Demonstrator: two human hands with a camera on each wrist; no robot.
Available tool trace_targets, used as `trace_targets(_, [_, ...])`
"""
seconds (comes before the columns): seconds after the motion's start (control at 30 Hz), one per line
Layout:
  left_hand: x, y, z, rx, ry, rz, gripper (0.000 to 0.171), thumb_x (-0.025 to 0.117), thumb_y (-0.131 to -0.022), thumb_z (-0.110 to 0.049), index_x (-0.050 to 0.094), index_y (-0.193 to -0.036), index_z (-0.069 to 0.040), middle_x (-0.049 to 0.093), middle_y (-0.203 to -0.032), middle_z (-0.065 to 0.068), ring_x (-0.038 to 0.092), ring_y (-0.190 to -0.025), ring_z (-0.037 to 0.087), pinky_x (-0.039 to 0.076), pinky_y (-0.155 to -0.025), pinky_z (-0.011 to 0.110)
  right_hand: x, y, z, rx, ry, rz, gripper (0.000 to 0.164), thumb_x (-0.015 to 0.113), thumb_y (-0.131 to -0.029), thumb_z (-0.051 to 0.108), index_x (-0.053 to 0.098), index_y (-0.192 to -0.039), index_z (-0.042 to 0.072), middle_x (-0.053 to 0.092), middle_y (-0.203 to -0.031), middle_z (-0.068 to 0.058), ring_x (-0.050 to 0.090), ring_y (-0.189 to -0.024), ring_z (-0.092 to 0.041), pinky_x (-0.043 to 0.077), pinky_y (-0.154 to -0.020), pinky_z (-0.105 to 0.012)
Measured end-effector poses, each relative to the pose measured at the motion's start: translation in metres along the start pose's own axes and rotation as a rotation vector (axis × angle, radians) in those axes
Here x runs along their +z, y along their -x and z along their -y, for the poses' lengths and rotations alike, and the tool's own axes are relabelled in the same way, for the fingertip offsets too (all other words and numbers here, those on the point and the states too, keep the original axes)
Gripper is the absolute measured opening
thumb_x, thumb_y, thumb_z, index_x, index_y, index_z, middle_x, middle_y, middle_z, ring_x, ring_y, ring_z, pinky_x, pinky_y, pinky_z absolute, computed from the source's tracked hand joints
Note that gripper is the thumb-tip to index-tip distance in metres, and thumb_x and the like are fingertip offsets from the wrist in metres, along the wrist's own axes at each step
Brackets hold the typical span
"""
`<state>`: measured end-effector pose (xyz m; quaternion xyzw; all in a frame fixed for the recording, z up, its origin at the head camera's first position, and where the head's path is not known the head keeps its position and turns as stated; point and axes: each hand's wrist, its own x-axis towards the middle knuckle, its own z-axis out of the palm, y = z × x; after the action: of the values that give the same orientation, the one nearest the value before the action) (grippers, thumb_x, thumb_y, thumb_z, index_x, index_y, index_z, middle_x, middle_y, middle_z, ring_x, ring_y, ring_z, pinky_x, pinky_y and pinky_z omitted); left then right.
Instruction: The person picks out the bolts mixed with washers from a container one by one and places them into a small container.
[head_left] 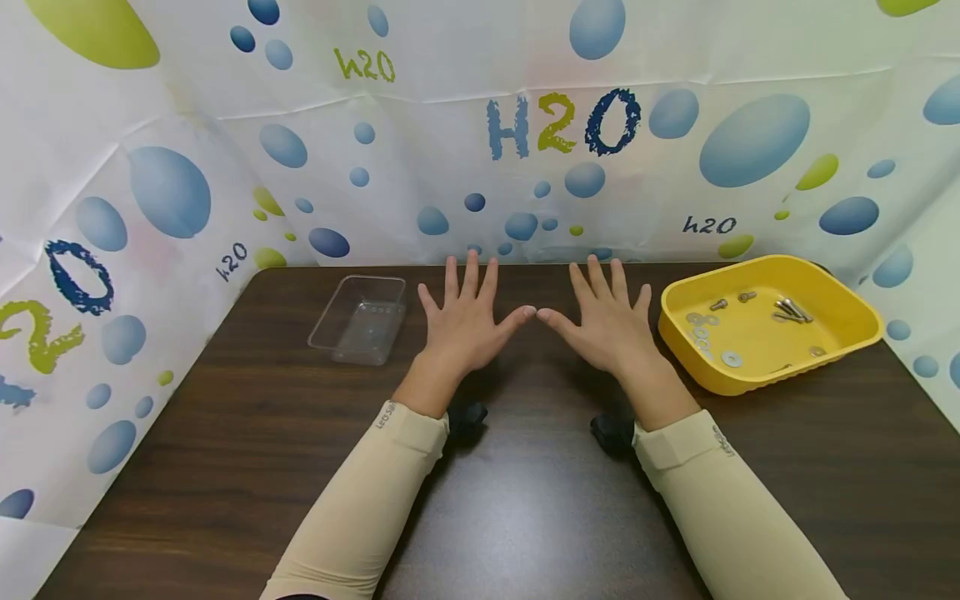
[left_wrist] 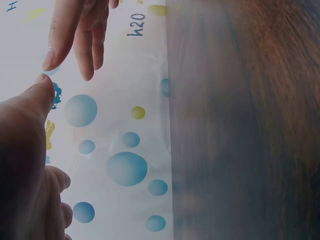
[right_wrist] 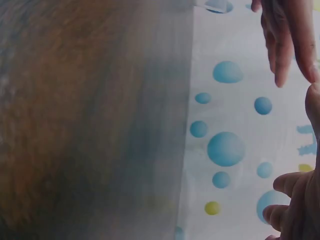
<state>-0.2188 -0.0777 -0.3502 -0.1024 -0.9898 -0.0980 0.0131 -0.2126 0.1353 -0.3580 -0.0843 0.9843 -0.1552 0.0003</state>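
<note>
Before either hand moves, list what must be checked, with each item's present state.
1. Left hand free, fingers spread: ok.
2. Right hand free, fingers spread: ok.
3. Thumbs well apart: not ok, their tips meet or nearly meet.
4. Clear container upright on the table, beyond the left hand's outer side: ok.
5. Yellow tray upright, holding screws and washers: ok.
6. Exact screw count: cannot tell, some overlap.

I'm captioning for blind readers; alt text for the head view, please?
A left hand and right hand, empty, fingers spread, thumb tips close together, hover over a dark table. A clear plastic container sits left; a yellow tray holding screws and washers sits right.
</note>
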Motion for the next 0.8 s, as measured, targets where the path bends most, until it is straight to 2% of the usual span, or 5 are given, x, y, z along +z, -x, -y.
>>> trace_targets(0.27, [-0.001, -0.001, -0.004, 0.019, 0.077, 0.023, 0.095, 0.021, -0.086, -0.085, -0.008, -0.158, -0.029, -0.015, -0.165, 0.001, -0.022, -0.150, 0.027, -0.006, -0.113, 0.071, -0.023, 0.011, -0.013, 0.011, -0.049, -0.039, 0.099, 0.027, -0.088, 0.082, 0.008, -0.160, 0.017, -0.002, -0.166, -0.011, -0.017, -0.150, -0.037, -0.008, -0.110, -0.074])
trace_targets(0.47, [0.001, -0.004, -0.012, 0.060, 0.194, 0.054, 0.095, 0.024, -0.087, -0.083, -0.008, -0.158, -0.029, -0.014, -0.165, -0.002, -0.019, -0.151, 0.025, -0.006, -0.115, 0.068, -0.048, 0.023, -0.037, 0.021, -0.116, -0.144, 0.092, 0.027, -0.093, 0.075, 0.008, -0.160, 0.015, 0.004, -0.166, -0.017, -0.010, -0.150, -0.042, -0.006, -0.110, -0.075])
trace_targets(0.6, [0.002, -0.006, -0.025, 0.119, 0.272, 0.076, 0.092, 0.032, -0.091, -0.077, -0.002, -0.159, -0.026, -0.009, -0.166, -0.001, -0.012, -0.153, 0.025, -0.003, -0.117, 0.066, -0.065, 0.032, -0.060, 0.043, -0.154, -0.218, 0.088, 0.026, -0.097, 0.070, 0.009, -0.160, 0.011, 0.005, -0.165, -0.019, -0.005, -0.150, -0.045, -0.001, -0.112, -0.074])
trace_targets(0.7, [0.003, -0.006, -0.038, 0.172, 0.319, 0.084, 0.090, 0.038, -0.094, -0.071, 0.002, -0.160, -0.023, -0.005, -0.167, 0.001, -0.007, -0.154, 0.025, -0.002, -0.118, 0.064, -0.078, 0.040, -0.085, 0.097, -0.208, -0.288, 0.084, 0.026, -0.099, 0.065, 0.011, -0.159, 0.008, 0.008, -0.165, -0.020, 0.002, -0.150, -0.044, 0.003, -0.116, -0.068])
trace_targets(0.8, [0.003, -0.006, -0.048, 0.199, 0.351, 0.080, 0.088, 0.042, -0.095, -0.067, 0.006, -0.160, -0.021, -0.002, -0.167, 0.001, -0.003, -0.154, 0.024, -0.001, -0.119, 0.061, -0.088, 0.047, -0.109, 0.208, -0.280, -0.412, 0.077, 0.032, -0.101, 0.058, 0.018, -0.158, 0.008, 0.017, -0.163, -0.019, 0.011, -0.150, -0.042, 0.008, -0.120, -0.060])
